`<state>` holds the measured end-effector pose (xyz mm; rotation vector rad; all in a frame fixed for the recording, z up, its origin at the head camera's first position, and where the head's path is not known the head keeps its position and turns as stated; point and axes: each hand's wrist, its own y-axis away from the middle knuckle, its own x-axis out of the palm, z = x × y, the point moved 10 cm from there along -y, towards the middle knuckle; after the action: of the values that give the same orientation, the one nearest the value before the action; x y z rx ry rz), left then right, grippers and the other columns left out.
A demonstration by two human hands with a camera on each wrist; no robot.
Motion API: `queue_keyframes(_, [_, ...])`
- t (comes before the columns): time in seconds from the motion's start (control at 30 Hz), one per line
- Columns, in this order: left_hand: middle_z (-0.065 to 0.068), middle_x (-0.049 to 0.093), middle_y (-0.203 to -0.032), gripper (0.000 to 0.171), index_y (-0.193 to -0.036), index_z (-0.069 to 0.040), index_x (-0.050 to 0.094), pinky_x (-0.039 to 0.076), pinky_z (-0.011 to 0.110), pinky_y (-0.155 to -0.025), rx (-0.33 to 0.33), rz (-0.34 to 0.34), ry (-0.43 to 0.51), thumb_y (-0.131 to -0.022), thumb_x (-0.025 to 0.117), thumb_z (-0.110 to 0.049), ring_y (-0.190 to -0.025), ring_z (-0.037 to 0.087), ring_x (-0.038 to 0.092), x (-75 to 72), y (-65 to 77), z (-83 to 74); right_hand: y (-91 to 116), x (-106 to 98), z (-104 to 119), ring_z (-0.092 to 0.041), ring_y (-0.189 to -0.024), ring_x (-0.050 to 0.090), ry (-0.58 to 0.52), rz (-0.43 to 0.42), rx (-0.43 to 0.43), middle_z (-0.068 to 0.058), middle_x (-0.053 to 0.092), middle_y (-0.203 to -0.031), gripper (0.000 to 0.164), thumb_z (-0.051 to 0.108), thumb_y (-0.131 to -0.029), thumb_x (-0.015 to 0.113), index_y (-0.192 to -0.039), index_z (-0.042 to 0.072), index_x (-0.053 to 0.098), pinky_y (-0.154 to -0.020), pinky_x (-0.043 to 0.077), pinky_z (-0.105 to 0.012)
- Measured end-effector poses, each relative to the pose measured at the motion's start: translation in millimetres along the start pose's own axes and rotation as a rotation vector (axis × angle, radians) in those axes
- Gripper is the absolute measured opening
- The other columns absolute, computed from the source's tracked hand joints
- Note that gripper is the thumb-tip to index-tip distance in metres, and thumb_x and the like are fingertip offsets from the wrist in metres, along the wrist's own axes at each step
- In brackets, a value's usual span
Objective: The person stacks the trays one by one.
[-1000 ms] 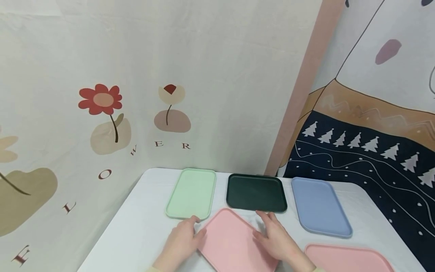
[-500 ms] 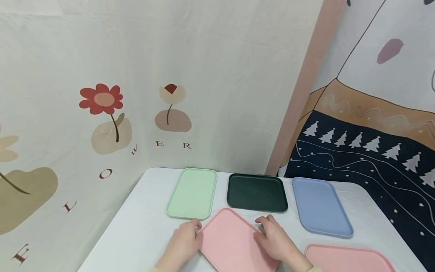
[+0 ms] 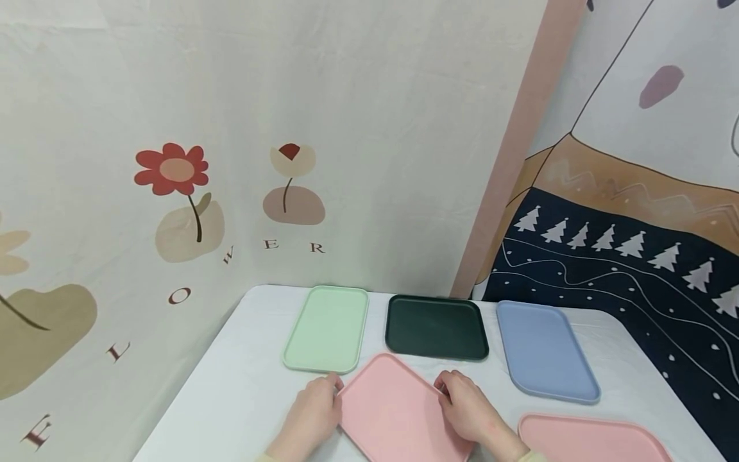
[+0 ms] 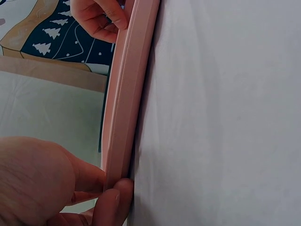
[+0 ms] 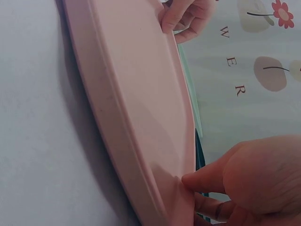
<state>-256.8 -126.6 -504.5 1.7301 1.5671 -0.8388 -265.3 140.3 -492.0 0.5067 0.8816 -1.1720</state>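
Note:
A pink tray [image 3: 398,410] lies turned cornerwise at the table's near middle, its lowest part cut off by the frame. My left hand [image 3: 314,409] pinches its left edge; in the left wrist view the thumb is over the rim and the curled fingers [image 4: 107,207] are at its outer side. On the opposite edge my right hand [image 3: 466,405] pinches the rim. The right wrist view shows that thumb on the tray's inner face [image 5: 141,80], fingers behind it. Just beyond the tray's far corner lie a light green tray [image 3: 327,328] and a dark green tray [image 3: 437,327].
A blue tray [image 3: 547,351] lies at the right of the white table [image 3: 231,385]. Another pink tray [image 3: 594,439] is at the near right, partly out of frame. Printed cloth [image 3: 375,160] hangs behind the table's far edge.
The fingers of both hands have curled in around the pink tray's edges; the right hand's came last. The tray itself has hardly moved.

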Motion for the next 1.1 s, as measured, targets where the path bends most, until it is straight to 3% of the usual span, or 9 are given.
queue_keyframes(0.87, [-0.001,0.061,-0.081,0.013,-0.11,-0.004,0.069,0.051,0.031,-0.057,-0.002,0.016,0.004,-0.098,0.064,-0.003,-0.064,0.013,0.056,-4.3,3.0,-5.9,3,-1,1,-0.009,-0.074,0.059,-0.048,0.045,-0.031,0.003,0.065,-0.085,0.017,-0.007,-0.094,0.068,-0.101,0.008,0.065,-0.065,0.052,-0.032])
queue_keyframes(1.1, [-0.002,0.058,-0.076,0.014,-0.109,-0.004,0.068,0.047,0.029,-0.052,0.095,-0.009,-0.017,-0.095,0.065,0.0,-0.058,0.012,0.053,-15.2,-1.6,-17.1,6,-6,5,-0.008,-0.074,0.058,-0.056,0.039,-0.035,0.003,0.065,-0.084,0.016,-0.007,-0.094,0.067,-0.101,0.007,0.066,-0.064,0.052,-0.031])
